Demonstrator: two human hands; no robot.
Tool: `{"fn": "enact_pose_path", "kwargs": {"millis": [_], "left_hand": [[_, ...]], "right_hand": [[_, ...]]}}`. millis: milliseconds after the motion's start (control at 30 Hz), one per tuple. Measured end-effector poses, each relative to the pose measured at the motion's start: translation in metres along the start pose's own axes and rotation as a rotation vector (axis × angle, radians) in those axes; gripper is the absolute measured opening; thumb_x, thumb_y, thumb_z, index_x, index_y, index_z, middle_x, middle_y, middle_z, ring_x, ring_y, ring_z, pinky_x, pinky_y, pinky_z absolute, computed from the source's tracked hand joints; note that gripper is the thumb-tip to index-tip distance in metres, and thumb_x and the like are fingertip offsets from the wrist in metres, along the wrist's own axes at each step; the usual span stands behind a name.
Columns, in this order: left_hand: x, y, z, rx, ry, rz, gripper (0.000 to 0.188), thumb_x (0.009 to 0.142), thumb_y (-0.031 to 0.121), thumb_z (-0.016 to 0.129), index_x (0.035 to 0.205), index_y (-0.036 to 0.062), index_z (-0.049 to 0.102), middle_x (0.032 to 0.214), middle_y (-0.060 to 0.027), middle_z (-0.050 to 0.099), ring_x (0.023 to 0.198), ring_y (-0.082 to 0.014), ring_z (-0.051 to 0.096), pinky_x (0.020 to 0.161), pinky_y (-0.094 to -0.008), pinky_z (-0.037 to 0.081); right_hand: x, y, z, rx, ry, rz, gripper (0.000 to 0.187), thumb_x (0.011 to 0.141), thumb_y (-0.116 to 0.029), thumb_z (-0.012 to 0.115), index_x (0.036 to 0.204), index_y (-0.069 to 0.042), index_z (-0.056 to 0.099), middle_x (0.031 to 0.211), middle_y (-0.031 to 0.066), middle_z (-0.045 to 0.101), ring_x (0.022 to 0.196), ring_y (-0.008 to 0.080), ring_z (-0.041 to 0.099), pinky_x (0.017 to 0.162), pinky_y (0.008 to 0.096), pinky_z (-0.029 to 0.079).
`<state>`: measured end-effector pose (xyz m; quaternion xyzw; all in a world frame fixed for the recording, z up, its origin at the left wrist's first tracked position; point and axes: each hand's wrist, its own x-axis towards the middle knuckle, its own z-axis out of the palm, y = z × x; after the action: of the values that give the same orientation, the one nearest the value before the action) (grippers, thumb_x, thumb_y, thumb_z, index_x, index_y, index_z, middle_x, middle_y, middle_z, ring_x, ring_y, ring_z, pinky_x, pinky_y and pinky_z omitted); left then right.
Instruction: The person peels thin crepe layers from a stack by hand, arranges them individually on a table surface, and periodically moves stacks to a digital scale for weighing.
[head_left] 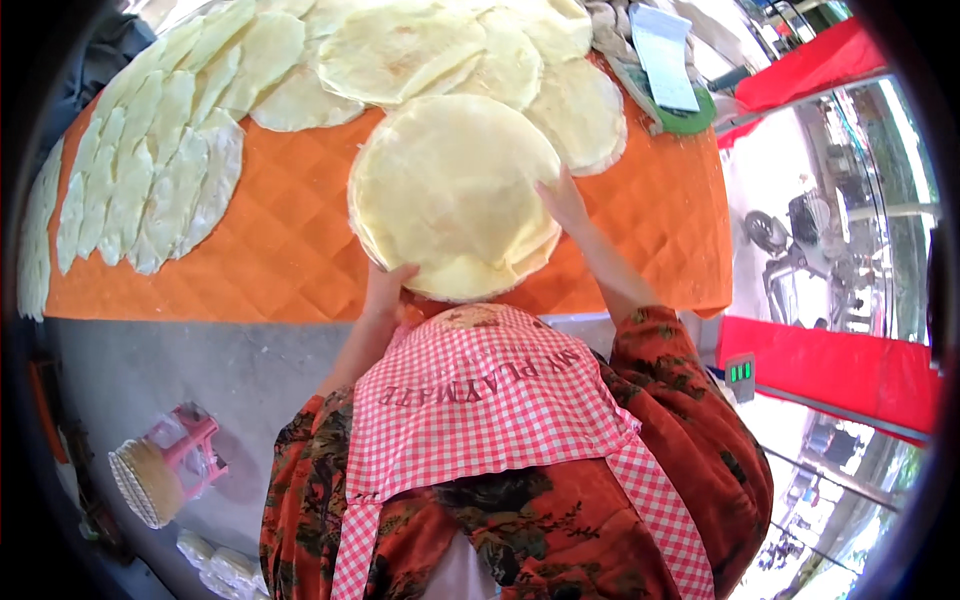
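Note:
A stack of thin, round, pale yellow flatbreads (450,185) sits at the near middle of the orange-covered table (290,220). At its near left rim, my left hand (388,285) grips the edge, thumb on top and the other fingers hidden underneath. My right hand (563,203) holds the right rim, with fingertips over the edge of the top sheet. Just beyond the stack, more loose flatbreads (400,50) overlap one another. Rows of overlapping flatbreads (150,180) cover the left part of the table.
At the far right corner lie a light blue paper (664,55) and bunched cloth (612,40). A pink stool (190,445) with a round straw-coloured top stands on the grey floor, lower left. Red panels (830,370) and a parked two-wheeler (800,250) are at the right.

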<state>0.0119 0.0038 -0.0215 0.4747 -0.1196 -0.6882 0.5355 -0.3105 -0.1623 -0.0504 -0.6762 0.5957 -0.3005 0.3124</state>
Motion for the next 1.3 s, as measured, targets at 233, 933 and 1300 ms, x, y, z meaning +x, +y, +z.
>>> {"fn": "enact_pose_path", "kwargs": {"millis": [233, 933, 1300], "left_hand": [[-0.004, -0.006, 0.001, -0.028, 0.057, 0.101, 0.068, 0.075, -0.013, 0.052, 0.136, 0.008, 0.03, 0.124, -0.0172, 0.05, 0.11, -0.0343, 0.055, 0.087, -0.0457, 0.053], [0.007, -0.012, -0.018, 0.043, -0.052, 0.001, 0.072, 0.076, -0.011, 0.053, 0.139, 0.006, 0.025, 0.127, -0.0185, 0.046, 0.11, -0.0358, 0.052, 0.087, -0.0484, 0.051], [0.017, -0.021, -0.023, 0.07, -0.106, 0.069, 0.066, 0.076, -0.011, 0.054, 0.136, 0.0018, 0.03, 0.126, -0.0162, 0.047, 0.112, -0.0314, 0.052, 0.091, -0.0429, 0.049]], "right_hand": [[-0.019, -0.083, -0.03, -0.451, 0.202, -0.342, 0.052, 0.084, -0.034, 0.062, 0.12, 0.001, 0.049, 0.121, 0.0229, 0.052, 0.114, 0.0336, 0.051, 0.09, 0.0403, 0.043], [-0.074, -0.054, -0.013, -0.106, 0.216, 0.187, 0.016, 0.07, -0.011, 0.063, 0.077, -0.005, 0.05, 0.065, 0.0096, 0.053, 0.063, 0.0236, 0.058, 0.056, 0.0354, 0.044], [-0.045, -0.049, -0.02, 0.254, 0.164, 0.104, 0.029, 0.074, -0.004, 0.063, 0.097, -0.001, 0.047, 0.083, 0.0122, 0.058, 0.077, 0.0213, 0.061, 0.065, 0.0322, 0.047]]}}
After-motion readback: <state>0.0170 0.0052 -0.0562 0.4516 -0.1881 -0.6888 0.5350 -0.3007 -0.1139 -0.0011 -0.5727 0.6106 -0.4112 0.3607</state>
